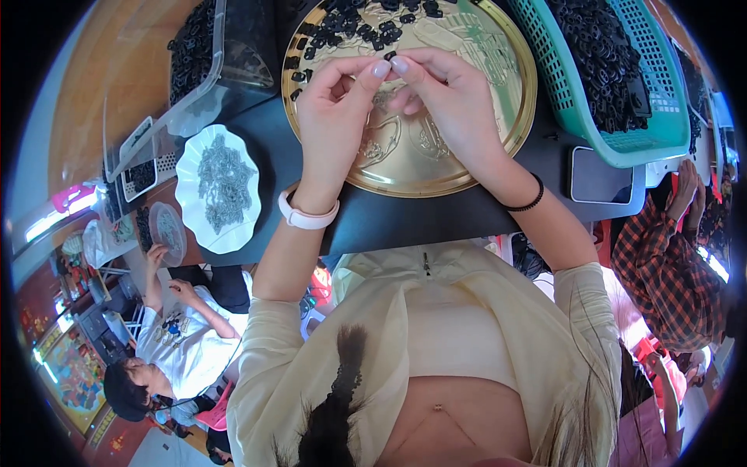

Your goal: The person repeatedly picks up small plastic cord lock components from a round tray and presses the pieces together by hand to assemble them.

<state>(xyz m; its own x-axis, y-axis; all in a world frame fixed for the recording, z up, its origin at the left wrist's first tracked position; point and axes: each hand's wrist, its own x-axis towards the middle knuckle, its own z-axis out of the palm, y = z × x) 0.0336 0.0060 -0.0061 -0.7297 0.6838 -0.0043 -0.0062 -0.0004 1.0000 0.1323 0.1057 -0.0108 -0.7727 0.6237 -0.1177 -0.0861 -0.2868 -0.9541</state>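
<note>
My left hand (pixel 338 97) and my right hand (pixel 451 93) meet over a round golden tray (pixel 420 187), their thumbs and fingertips pinched together. Between the fingertips shows a small black plastic piece (pixel 390 55); its exact kind is too small to make out. Both hands seem to hold it. Many loose black plastic pieces (pixel 334 31) lie on the far and left part of the tray. A scalloped white dish (pixel 191 167) left of my left forearm holds a heap of small silvery metal parts (pixel 226 183).
A green plastic basket (pixel 572 101) full of black pieces stands to the right, with a phone (pixel 601 175) below it. At the left is a clear bin (pixel 226 47) with more black parts. Other people sit at left (pixel 194 335) and right (pixel 669 265).
</note>
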